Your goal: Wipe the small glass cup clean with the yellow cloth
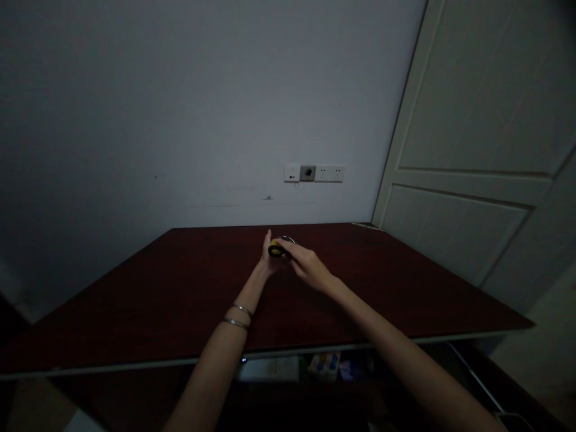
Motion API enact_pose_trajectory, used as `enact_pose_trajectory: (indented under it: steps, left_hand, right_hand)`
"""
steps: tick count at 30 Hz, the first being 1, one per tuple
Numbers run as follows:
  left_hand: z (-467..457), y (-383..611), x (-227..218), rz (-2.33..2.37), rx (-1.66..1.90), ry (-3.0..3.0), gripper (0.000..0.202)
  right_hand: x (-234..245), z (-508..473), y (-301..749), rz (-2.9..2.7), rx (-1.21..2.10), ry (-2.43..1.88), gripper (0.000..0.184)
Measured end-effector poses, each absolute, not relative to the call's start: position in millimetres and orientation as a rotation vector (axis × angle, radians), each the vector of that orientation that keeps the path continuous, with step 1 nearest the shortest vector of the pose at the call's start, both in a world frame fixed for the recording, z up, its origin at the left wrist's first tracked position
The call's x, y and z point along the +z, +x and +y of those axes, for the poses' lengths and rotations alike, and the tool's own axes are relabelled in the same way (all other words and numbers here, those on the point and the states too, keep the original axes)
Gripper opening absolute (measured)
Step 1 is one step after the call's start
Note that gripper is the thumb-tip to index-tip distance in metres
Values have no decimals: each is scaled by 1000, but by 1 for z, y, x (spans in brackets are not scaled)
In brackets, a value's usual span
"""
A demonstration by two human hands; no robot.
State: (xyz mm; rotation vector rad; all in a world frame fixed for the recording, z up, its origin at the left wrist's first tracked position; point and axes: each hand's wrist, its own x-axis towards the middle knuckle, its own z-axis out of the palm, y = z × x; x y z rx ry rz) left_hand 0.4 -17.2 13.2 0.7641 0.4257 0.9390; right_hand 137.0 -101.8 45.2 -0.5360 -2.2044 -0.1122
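A small yellow and black round object (276,249), possibly a tape measure, sits between my two hands above the dark red table (135,312). My left hand (270,259) grips its near left side, with the fingers pointing up. My right hand (306,267) reaches in from the right, and its fingertips press on the object's right side. Just behind the object stands a shiny rounded rim (288,240), perhaps glass or metal. My hands partly hide it, and the dim light hides its shape.
Two metal bangles (238,317) circle my left wrist. The table's far edge meets a white wall with a socket strip (314,173). A white panelled door (468,156) stands at the right. Assorted boxes (288,367) lie on a shelf under the table.
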Motion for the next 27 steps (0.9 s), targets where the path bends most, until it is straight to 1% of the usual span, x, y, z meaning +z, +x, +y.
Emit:
enact_pose_trajectory:
  steps: [3,7,11,15,17,22,27]
  left_hand:
    - [-22,2,17,396,891,945,71]
    - [-26,3,19,393,881,1032,74]
    - [-24,3,17,457,994,922,67]
    - [-18,4,16,451,1152,712,59]
    - [-15,4,15,404,1190,660,58]
    - [-12,6,13,388,1249,606,55]
    - [-15,12,12,381,1335,575,51]
  right_hand:
    - [58,-90,148,-2067,-169,-622,55]
    - [63,-74,152,-2242,-271,-601,54]
    - [55,-73,147,-2342,-368,-555,58]
    - [44,-77,140,-2350,-428,-557,52]
    - [36,-79,137,-2341,-429,-570,51]
    - [18,-81,132,-2237,-370,-640,58]
    - [5,-88,117,-2037,-286,-747,59]
